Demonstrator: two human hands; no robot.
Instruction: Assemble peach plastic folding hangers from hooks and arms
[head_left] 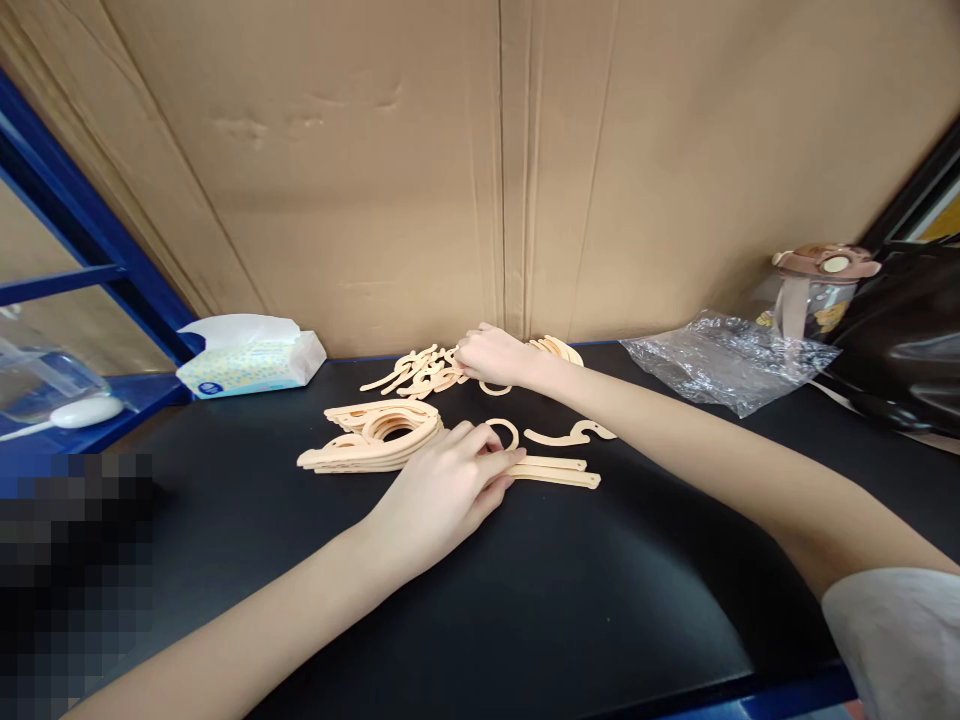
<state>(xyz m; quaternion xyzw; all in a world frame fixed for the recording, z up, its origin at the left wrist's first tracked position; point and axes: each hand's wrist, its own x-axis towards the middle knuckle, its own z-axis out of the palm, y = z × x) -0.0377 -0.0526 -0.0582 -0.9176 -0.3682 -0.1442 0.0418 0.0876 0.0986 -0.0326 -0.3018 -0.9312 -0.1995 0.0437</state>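
Observation:
My left hand (446,478) is closed, its fingers pressed together on two flat beige plastic strips (559,472) that stick out to the right. Just behind those fingers a thin beige ring (504,428) shows. Against the hand's left side lies a neat stack of beige plastic frames (360,455) with a round opening. Farther back, my right hand (491,352) curls over a loose pile of small beige hook-shaped pieces (420,372); its fingertips are hidden. Under my right forearm lies a single curved hook piece (570,436).
A tissue pack (251,362) stands at the back left. More curved beige pieces (556,348) lie behind my right wrist. Crumpled clear plastic (724,360), a drinking bottle (814,285) and a black bag (907,330) are on the right. A cardboard wall (375,180) closes the back.

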